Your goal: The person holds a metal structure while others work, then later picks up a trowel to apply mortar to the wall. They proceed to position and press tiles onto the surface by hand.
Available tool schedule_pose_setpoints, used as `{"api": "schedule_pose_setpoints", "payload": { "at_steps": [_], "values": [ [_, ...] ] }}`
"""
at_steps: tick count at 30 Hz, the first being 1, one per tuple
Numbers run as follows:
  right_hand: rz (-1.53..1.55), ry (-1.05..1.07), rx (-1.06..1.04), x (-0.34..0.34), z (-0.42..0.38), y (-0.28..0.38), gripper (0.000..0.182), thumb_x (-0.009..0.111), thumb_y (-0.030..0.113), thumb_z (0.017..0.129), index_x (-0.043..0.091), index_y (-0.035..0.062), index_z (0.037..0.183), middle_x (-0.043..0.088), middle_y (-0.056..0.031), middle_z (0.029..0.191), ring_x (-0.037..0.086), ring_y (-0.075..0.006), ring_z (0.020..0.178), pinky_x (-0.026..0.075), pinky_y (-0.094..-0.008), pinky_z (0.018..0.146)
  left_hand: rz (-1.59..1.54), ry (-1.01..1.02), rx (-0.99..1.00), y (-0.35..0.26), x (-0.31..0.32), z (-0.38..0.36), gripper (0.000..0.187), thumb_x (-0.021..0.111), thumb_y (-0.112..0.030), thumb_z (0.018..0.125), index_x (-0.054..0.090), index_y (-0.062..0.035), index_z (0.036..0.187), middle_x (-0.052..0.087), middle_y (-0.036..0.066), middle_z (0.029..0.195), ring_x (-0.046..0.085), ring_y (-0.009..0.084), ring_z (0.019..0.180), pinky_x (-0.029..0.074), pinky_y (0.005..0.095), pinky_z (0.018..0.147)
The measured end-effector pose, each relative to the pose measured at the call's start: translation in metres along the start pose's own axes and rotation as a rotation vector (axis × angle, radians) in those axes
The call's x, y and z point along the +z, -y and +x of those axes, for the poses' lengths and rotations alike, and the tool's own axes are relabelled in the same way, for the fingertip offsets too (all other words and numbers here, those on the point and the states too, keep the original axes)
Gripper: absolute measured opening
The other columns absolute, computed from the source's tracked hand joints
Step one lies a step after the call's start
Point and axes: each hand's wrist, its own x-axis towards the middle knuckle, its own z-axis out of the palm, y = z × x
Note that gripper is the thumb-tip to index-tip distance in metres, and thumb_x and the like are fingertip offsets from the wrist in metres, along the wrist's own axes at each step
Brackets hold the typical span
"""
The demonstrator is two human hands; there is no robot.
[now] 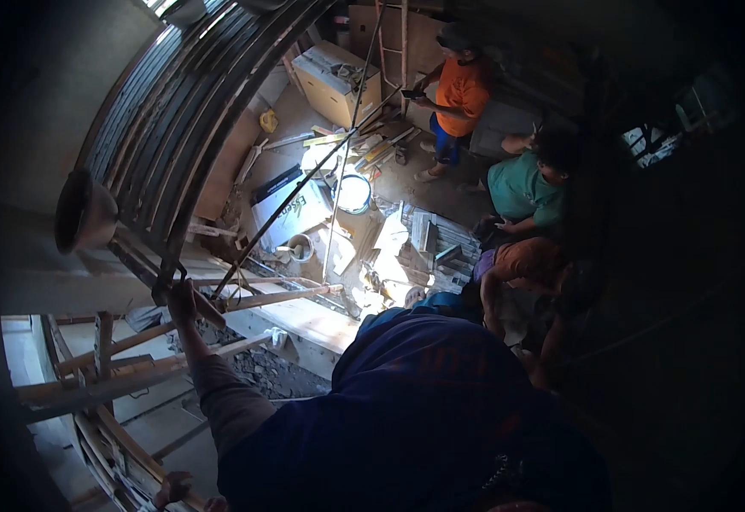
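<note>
Left of centre, the left hand [181,299] wraps its fingers tight around a long dark steel rod [304,183] — stiff, probably heavy, best gripped low; the right hand [176,489] — bottom left — rests on a wooden ladder rail [116,444], grip unclear.

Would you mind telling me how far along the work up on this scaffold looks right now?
Done: the dark ribbed panels already stand in place along the wall. In hand: the left hand grips a slanting pole beside the timber rails; the right hand rests low on the wood. Left: boards, tools and a white bucket lie scattered on the floor below.
</note>
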Motion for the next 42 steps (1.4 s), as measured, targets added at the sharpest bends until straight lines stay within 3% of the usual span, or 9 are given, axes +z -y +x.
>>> {"api": "schedule_pose_setpoints", "payload": {
  "at_steps": [3,4,7,11,14,17,20,29,42],
  "values": [
    [-0.017,0.006,0.003,-0.006,-0.002,0.004,0.032,0.044,0.036,0.085,0.053,0.0082,0.099,0.057,-0.0115,0.087,0.056,-0.0230,0.078,0.043,-0.0346,0.068,-0.019,-0.001,0.032,-0.007,-0.006,-0.003,0.035,0.039,-0.030,0.085,0.054,0.0020,0.079,0.057,0.017,0.081,0.053,0.0319,0.082,0.039,0.0397,0.076],
    [-0.023,0.006,0.004,-0.008,-0.002,0.005,0.033,0.044,0.036,0.085,0.054,0.0080,0.099,0.057,-0.0116,0.086,0.056,-0.0231,0.078,0.043,-0.0346,0.068,0.124,-0.013,0.112,-0.008,-0.007,-0.002,0.034,0.040,-0.029,0.085,0.054,0.0014,0.079,0.057,0.016,0.080,0.053,0.0314,0.081,0.039,0.0399,0.076],
    [-0.035,-0.002,0.007,-0.015,-0.003,0.010,0.033,0.043,0.036,0.085,0.054,0.0076,0.098,0.057,-0.0119,0.086,0.056,-0.0234,0.078,0.043,-0.0348,0.068,0.083,-0.115,0.042,-0.029,-0.012,-0.013,0.033,0.039,-0.029,0.086,0.053,0.0004,0.080,0.056,0.015,0.081,0.052,0.0310,0.081,0.039,0.0402,0.075],
    [-0.042,0.004,0.010,-0.018,-0.007,0.016,0.034,0.043,0.037,0.085,0.054,0.0070,0.098,0.057,-0.0122,0.086,0.056,-0.0237,0.078,0.043,-0.0350,0.068,0.545,-0.114,0.386,0.024,0.011,0.005,0.024,0.041,-0.023,0.084,0.053,-0.0020,0.081,0.055,0.013,0.081,0.053,0.0283,0.079,0.041,0.0389,0.072],
    [-0.057,0.005,0.006,-0.021,-0.006,0.022,0.035,0.043,0.037,0.085,0.054,0.0066,0.097,0.057,-0.0124,0.086,0.056,-0.0240,0.078,0.043,-0.0352,0.068,0.212,-0.096,0.171,-0.002,0.000,-0.003,0.017,0.040,-0.016,0.083,0.053,-0.0053,0.083,0.054,0.013,0.080,0.053,0.0257,0.078,0.042,0.0379,0.071],
    [-0.066,0.015,0.003,-0.023,-0.005,0.026,0.035,0.043,0.037,0.085,0.054,0.0062,0.097,0.057,-0.0127,0.086,0.057,-0.0243,0.078,0.043,-0.0353,0.068,0.521,-0.045,0.313,0.014,0.006,0.000,0.014,0.039,-0.013,0.083,0.052,-0.0078,0.084,0.054,0.012,0.079,0.054,0.0249,0.078,0.042,0.0381,0.071],
    [-0.072,0.020,0.007,-0.023,-0.004,0.024,0.036,0.042,0.038,0.085,0.054,0.0058,0.097,0.057,-0.0129,0.085,0.057,-0.0246,0.078,0.043,-0.0355,0.068,0.536,-0.156,0.400,0.016,0.008,-0.001,0.013,0.041,-0.013,0.082,0.052,-0.0072,0.082,0.054,0.012,0.079,0.054,0.0253,0.078,0.043,0.0376,0.070],
    [-0.098,0.040,-0.009,-0.023,-0.001,0.032,0.038,0.042,0.039,0.085,0.055,0.0045,0.096,0.058,-0.0137,0.085,0.057,-0.0254,0.078,0.043,-0.0360,0.068,0.635,-0.086,0.384,0.016,0.009,0.000,0.009,0.044,-0.009,0.079,0.050,-0.0092,0.086,0.053,0.010,0.079,0.055,0.0232,0.078,0.044,0.0368,0.068],
    [-0.111,0.049,-0.015,-0.018,-0.006,0.036,0.041,0.041,0.041,0.086,0.055,0.0027,0.094,0.058,-0.0147,0.084,0.057,-0.0266,0.078,0.043,-0.0368,0.068,0.348,-0.010,0.137,-0.006,-0.003,-0.004,0.030,0.034,-0.025,0.087,0.053,-0.0027,0.082,0.056,0.015,0.084,0.053,0.0296,0.084,0.040,0.0400,0.075]
  ]
}}
